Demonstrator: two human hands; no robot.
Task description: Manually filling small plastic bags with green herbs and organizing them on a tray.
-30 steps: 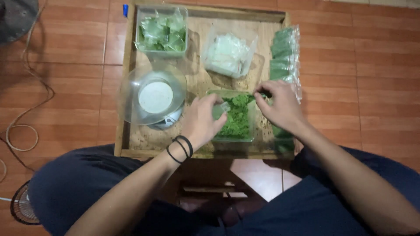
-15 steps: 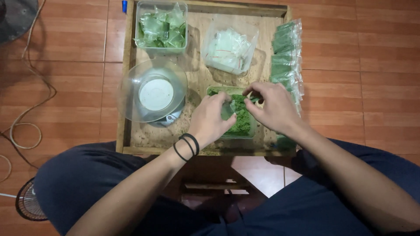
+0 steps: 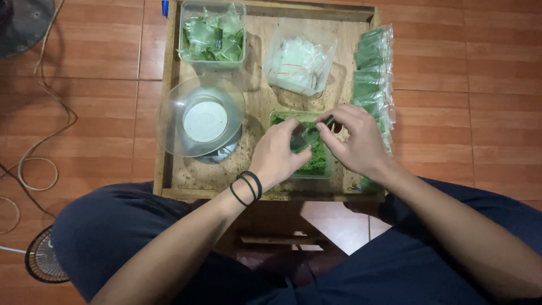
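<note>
Both my hands meet over a clear tub of green powder [image 3: 317,162] on a low wooden tray table [image 3: 265,96]. My left hand [image 3: 279,153], with black bands on its wrist, pinches a small clear plastic bag [image 3: 305,135] holding green powder. My right hand [image 3: 354,140] grips the same bag's top edge with thumb and fingers. The bag hangs just above the tub.
A clear bowl on a small scale [image 3: 204,120] stands left of the tub. At the back are a tub of filled green packets [image 3: 212,35] and a bag of blank packets [image 3: 298,61]. A row of filled packets [image 3: 374,73] lines the right edge. A cable [image 3: 39,130] lies on the tiled floor.
My hands have drawn closer together over the powder tub and lifted the small bag, with my right hand shifting left from the packet row to the bag's top.
</note>
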